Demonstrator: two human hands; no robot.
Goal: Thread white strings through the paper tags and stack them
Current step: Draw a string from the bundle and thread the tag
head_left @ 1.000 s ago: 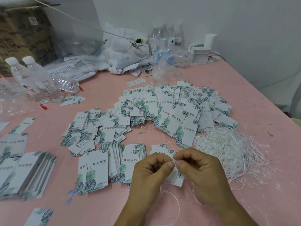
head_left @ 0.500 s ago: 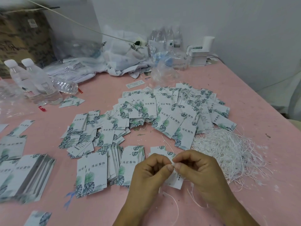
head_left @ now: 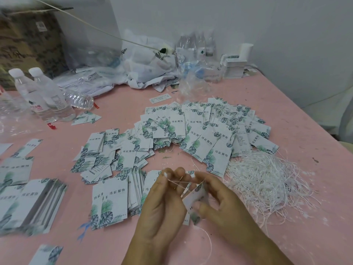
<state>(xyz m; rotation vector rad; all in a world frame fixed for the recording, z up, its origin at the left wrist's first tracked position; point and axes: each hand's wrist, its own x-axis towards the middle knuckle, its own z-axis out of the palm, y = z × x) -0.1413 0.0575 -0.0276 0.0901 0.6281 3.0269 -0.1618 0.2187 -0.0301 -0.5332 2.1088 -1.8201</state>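
While a white string [head_left: 178,182] runs taut between my hands, my right hand [head_left: 215,203] pinches one paper tag [head_left: 194,200] above the pink table [head_left: 286,115]. My left hand [head_left: 162,203] pinches the string's end. Loose strings [head_left: 265,180] lie right, stacked tags [head_left: 112,199] left.

Pink table [head_left: 267,104], surface flecked with small marks. Two upright water bottles [head_left: 41,94] with white caps at far left, touching; a third clear bottle [head_left: 80,100] lies on its side just right of them. Cardboard box [head_left: 28,39] in the far left corner. Crumpled white plastic bags [head_left: 145,62] along the far edge, clear empty bottles [head_left: 196,44] beside them. White wall [head_left: 248,22] behind.
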